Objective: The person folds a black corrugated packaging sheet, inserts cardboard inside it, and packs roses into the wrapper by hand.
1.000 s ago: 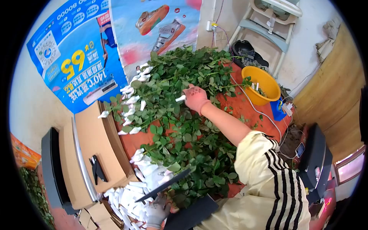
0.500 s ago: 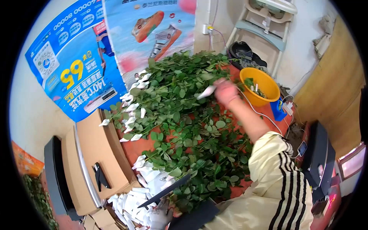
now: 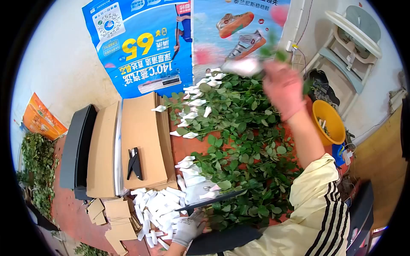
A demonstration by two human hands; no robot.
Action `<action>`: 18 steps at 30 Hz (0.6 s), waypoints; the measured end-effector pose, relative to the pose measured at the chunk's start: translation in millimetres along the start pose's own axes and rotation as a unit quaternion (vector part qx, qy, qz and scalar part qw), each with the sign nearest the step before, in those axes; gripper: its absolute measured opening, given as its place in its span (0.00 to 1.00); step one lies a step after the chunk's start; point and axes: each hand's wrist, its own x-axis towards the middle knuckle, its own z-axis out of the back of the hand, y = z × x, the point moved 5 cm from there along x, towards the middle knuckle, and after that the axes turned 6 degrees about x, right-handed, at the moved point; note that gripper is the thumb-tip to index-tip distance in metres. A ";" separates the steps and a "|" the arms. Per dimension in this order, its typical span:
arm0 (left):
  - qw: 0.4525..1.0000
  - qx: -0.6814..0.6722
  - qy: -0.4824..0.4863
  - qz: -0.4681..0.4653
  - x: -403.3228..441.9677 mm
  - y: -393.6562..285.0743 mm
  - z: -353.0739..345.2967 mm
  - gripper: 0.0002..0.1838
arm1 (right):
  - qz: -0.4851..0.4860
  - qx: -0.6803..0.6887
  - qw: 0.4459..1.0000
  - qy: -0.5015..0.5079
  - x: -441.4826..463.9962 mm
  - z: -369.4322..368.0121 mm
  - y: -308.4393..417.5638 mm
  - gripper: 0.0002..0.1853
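My right hand (image 3: 284, 87), in a pinkish glove, is closed around a rose stem, raised above the far side of the leafy pile. The rose's white-sleeved head (image 3: 242, 67) points left, and its leaves are blurred by motion. My left hand (image 3: 188, 229), in a grey-white glove, is low in front, beside a heap of white sleeves (image 3: 147, 211) and just under a dark bar (image 3: 209, 202). Its fingers are partly hidden, so I cannot tell their grip. Green-leaved rose stems (image 3: 239, 115) cover the red table, many with white-sleeved heads (image 3: 197, 103) on the left.
Flat cardboard sheets (image 3: 143, 115) with a black stapler (image 3: 134, 164) on them lie at the left, beside cut cardboard pieces (image 3: 117, 211). At the right stands a yellow basin (image 3: 318, 112) with scraps. Behind it are a high chair (image 3: 348, 70) and posters (image 3: 141, 51) on the wall.
My right hand has lifted the white-sleeved rose up off the pile, towards the wall. The camera view has swung left, and the left hand remains by the sleeves.
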 end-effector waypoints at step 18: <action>0.993 -0.072 -0.064 -0.070 0.0 -23.9 38.5 0.17 | -0.014 0.033 0.892 0.450 -79.0 -280.4 101.3 0.21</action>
